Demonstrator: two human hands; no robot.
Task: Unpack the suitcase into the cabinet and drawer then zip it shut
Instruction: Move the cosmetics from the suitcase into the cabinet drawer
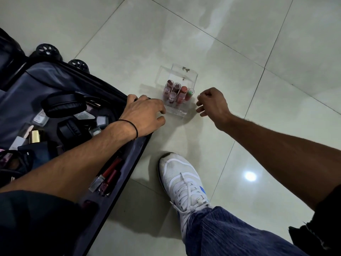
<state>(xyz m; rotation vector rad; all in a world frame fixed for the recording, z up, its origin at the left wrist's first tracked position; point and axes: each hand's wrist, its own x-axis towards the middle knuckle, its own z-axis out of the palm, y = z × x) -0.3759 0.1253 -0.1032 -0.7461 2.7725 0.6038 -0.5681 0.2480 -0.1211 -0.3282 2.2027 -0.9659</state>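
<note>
Lying open on the floor [249, 58], the suitcase [46, 84] spreads out behind and to the left of the left grip [145, 111], which rests across its near rim. Its fingers are curled, but I cannot tell whether they clasp the rim or merely lie on it. A thin black band [132, 125] circles that wrist. Inside the suitcase, just left of this grip, sit black headphones [64, 105] among small boxes; further back toward the elbow lie a gold cap [36, 135] and red tubes [110, 172]. Two wheels [47, 50] stand at the case's far corner.

Between the two grips, on the floor, stands a clear organizer [184, 74] with upright lipsticks [177, 91] in its front slots. The left grip's thumb and forefinger reach just beside its left wall. The right grip [212, 104] hovers just to its right, apart from it, fingers loosely curled and holding nothing.

Below both grips, a white shoe [182, 180] is planted on the floor beside the suitcase's edge.
</note>
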